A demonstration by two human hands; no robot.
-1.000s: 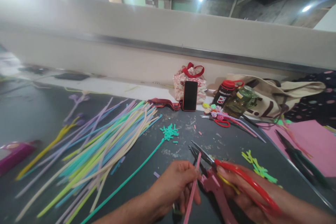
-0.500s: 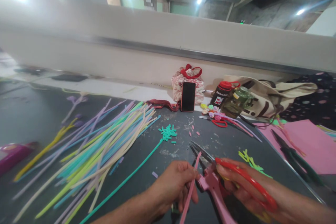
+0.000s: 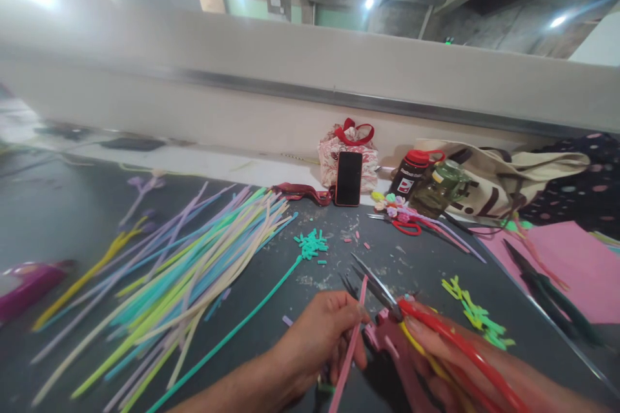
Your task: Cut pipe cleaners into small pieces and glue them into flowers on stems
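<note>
My left hand pinches a pink pipe cleaner between thumb and fingers. Its short upper end pokes up between the blades of the scissors. My right hand is wrapped round the red and yellow handles, with the blades parted and pointing away to the left. Under the scissors lies a pink tool, partly covered by my right hand; its kind is unclear. A few short pink pieces are scattered beyond the blade tips. A heap of teal clippings sits near a long teal pipe cleaner.
Many coloured pipe cleaners spread across the left. Yellow-green pieces lie right of my hand, before dark-handled pliers and pink paper. Behind stand a phone, a black bottle and a green bottle.
The scissor blades have spread wider apart around the pink pipe cleaner. My right hand has shifted slightly down, uncovering more yellow-green pieces. My left hand keeps its pinch.
</note>
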